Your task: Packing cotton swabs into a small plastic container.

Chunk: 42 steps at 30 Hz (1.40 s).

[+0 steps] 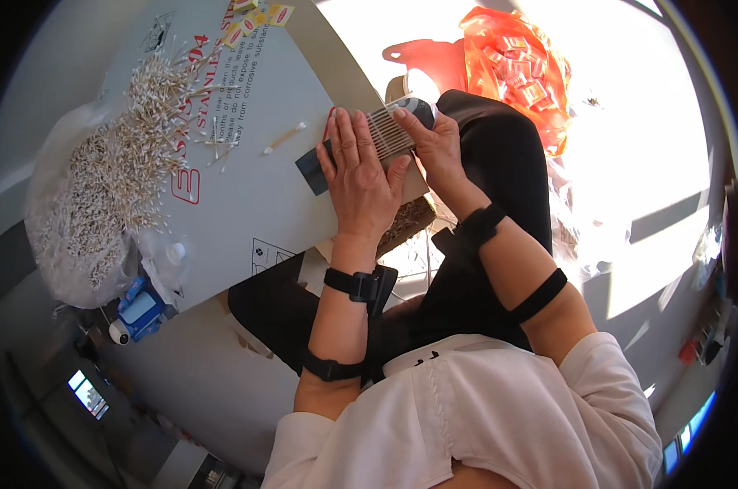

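Note:
My left hand lies flat, fingers together, pressing on a row of cotton swabs that rests on a dark blue rectangular holder at the edge of a grey cardboard sheet. My right hand grips the right end of that holder, its thumb and fingers wrapped around a rounded dark end piece. One loose swab lies on the cardboard just left of my left hand. A large heap of swabs covers the left part of the sheet, spilling from a clear plastic bag.
An orange plastic bag of small packets sits on the bright floor to the right. A blue-and-white object lies below the swab bag. My dark trousers fill the middle. Yellow-red labels lie at the cardboard's top.

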Tool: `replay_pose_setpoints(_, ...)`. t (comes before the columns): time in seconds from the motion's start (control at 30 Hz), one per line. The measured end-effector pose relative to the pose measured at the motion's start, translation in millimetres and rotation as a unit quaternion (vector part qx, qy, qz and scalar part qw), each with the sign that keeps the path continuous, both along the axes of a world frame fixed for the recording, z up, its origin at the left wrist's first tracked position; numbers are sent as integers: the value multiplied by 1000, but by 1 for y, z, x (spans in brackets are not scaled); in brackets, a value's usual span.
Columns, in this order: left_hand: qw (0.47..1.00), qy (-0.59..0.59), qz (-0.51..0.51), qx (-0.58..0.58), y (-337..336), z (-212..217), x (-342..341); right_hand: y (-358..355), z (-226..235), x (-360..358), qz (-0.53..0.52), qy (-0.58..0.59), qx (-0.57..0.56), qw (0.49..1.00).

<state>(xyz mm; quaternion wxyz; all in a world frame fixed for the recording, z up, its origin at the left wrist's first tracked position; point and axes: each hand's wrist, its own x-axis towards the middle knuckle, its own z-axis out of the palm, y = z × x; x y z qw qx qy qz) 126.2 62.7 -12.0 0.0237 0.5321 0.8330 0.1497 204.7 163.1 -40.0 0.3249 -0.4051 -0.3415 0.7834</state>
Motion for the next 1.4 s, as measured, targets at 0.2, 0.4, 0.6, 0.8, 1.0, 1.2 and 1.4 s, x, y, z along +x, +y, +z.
replay_pose_setpoints(0.2,981,-16,127,149,-20,15,-74,6,6,14,-20,-48,-23,998)
replay_pose_setpoints(0.4,969,-125,165,132,9,16,-185,11,-2,15,-46,-54,-118,991)
replay_pose_setpoints(0.6,990,-2,121,76,86,16,-289,3,12,5,-59,-41,-129,989)
replay_pose_setpoints(0.8,966,42,216,-139,139,23,-294,10,1,18,-43,-60,-129,989)
replay_pose_setpoints(1.0,966,-61,218,-126,126,18,-325,9,3,17,2,-34,-128,991)
replay_pose_setpoints(1.2,945,-283,135,88,85,51,-255,16,19,14,-133,-263,326,898)
replay_pose_setpoints(1.4,928,-371,-32,-29,39,98,-77,7,65,26,204,-16,181,962)
